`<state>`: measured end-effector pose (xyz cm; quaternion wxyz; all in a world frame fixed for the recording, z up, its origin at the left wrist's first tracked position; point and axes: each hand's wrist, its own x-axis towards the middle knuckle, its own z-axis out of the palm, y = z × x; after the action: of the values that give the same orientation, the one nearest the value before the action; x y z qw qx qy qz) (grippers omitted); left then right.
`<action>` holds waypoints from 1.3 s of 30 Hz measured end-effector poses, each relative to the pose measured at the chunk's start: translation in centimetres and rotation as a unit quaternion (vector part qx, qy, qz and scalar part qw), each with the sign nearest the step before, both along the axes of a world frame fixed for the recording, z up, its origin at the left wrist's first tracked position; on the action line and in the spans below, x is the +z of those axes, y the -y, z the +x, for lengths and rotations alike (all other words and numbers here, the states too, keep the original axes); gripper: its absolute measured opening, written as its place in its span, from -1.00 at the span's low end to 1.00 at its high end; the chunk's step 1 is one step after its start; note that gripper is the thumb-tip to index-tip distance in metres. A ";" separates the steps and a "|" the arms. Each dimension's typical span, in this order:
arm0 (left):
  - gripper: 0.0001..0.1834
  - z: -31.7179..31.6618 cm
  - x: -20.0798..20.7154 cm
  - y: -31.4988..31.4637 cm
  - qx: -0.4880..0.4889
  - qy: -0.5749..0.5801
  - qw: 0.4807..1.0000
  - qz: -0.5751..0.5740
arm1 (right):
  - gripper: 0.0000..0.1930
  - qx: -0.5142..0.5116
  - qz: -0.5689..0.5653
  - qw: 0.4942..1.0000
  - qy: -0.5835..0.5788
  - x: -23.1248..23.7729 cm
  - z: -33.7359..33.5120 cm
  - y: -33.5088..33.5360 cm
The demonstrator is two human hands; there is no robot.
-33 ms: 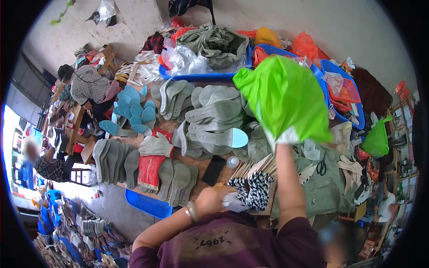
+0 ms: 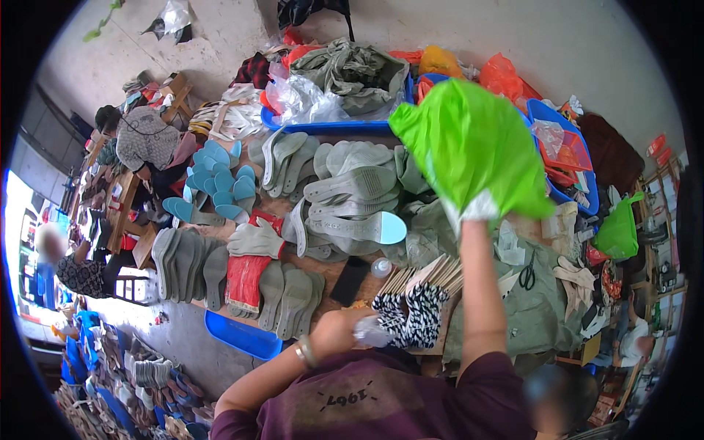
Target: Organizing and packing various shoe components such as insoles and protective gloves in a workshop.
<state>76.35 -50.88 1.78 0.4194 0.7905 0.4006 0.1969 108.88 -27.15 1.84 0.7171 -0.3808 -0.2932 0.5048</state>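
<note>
A bright green plastic bag is raised over the right part of the table. It covers my right hand from the wrist up, so its fingers are hidden; only my right forearm shows below the white patch at the bag's lower end. My left hand is closed on a piece of crumpled clear plastic, low in front of my body. Beside that plastic stands a bundle of black-and-white patterned pieces, with a row of thin beige-edged strips fanned behind it.
Grey insoles lie piled mid-table, some blue-tipped. A white glove, phone, small bottle and scissors lie about. Blue trays line the back. A person sits at far left.
The green bag and my right arm have shifted slightly to the right and up. My left hand has moved a little to the left with the clear plastic.
</note>
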 end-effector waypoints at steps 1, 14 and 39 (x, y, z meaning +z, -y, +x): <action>-0.53 -1.0 0.0 0.9 0.051 0.006 0.998 -0.031 | -0.56 0.005 0.006 1.000 0.011 0.8 3.0 -4.9; -0.54 -8.4 -3.2 4.8 0.349 0.552 0.666 -0.360 | -0.66 -0.022 -0.060 0.981 0.185 -4.3 11.1 -13.2; -0.66 -34.1 -6.2 20.5 0.404 0.521 0.665 -0.349 | -0.83 0.488 -0.112 0.825 0.262 -5.8 -46.5 35.8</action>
<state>42.29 -71.39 -4.47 0.6844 0.1149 0.4365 0.5726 62.39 -62.97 -3.96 0.2255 -0.3838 -0.5591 0.6995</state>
